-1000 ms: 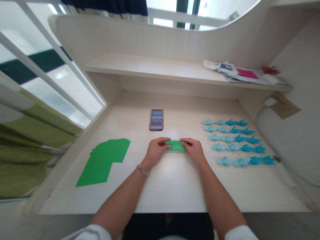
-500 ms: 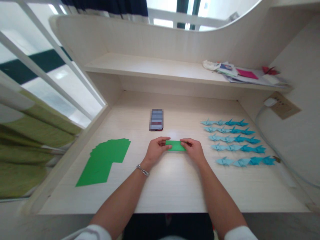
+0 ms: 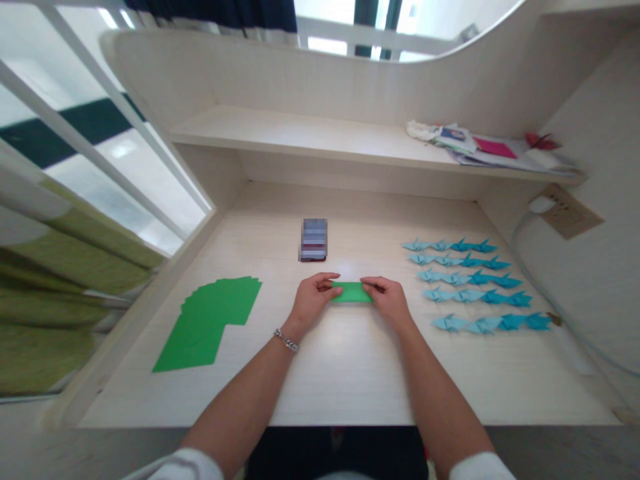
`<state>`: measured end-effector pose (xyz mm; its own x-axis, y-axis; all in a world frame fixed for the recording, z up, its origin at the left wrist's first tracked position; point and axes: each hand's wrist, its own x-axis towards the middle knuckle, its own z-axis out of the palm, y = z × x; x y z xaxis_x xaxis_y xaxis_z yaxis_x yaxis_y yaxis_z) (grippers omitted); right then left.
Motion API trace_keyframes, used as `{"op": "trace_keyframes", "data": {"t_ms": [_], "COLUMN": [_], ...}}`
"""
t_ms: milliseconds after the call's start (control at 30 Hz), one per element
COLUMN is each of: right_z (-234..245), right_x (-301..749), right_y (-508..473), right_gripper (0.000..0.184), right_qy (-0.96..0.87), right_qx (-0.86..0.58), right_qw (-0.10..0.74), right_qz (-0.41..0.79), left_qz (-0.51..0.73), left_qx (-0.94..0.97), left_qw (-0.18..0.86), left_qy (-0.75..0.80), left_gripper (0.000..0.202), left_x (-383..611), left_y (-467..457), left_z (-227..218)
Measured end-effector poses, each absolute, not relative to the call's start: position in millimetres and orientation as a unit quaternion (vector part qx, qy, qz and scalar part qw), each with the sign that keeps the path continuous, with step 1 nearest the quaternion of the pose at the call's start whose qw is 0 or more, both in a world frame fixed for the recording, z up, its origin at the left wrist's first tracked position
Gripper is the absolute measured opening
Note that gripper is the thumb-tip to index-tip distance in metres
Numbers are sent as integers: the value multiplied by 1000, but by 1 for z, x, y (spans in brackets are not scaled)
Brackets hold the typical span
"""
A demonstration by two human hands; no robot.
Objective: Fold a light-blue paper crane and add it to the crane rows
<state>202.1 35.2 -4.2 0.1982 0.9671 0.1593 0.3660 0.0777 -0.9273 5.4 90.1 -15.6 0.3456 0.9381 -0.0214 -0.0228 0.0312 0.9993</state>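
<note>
A small green folded paper (image 3: pixel 352 292) lies level between my hands over the middle of the desk. My left hand (image 3: pixel 316 295) pinches its left end, thumb on top and forefinger stretched along the far side. At the right end, my right hand (image 3: pixel 386 296) grips the paper between thumb and bent fingers. Part of each end is covered by the fingers. A silver chain bracelet (image 3: pixel 286 340) circles my left wrist. Off to the left, a fanned stack of green paper sheets (image 3: pixel 207 320) lies on the desk.
Several rows of blue folded paper cranes (image 3: pixel 470 277) stand to the right. A phone (image 3: pixel 314 240) lies just beyond my hands. The shelf (image 3: pixel 300 137) above holds papers at its right end. A white cable (image 3: pixel 530 267) runs down from a wall socket (image 3: pixel 570 210).
Hardly anything differs. Both hands keep their hold on the green folded paper in the same place, with only a tiny shift of the fingers.
</note>
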Motion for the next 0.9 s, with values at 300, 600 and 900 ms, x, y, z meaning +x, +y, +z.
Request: {"op": "trace_keyframes", "data": {"t_ms": [300,600,900], "right_z": [-5,-6,-6], "right_x": [203,204,204], "right_y": [36,36,36], "right_gripper": [19,19,20], "right_qy": [-551,-560,-554], "right_qx": [-605,-608,-607], "right_qw": [482,472,477], "right_qz": [311,306,311], "left_qz": [405,397,389], "left_qx": [565,605,625], "left_qw": [594,543,518], "left_qy": [405,427,436], "left_gripper": [44,32,31], "left_x": [5,5,4], "left_y": [89,89,89], "left_z": [-14,-13,-13]}}
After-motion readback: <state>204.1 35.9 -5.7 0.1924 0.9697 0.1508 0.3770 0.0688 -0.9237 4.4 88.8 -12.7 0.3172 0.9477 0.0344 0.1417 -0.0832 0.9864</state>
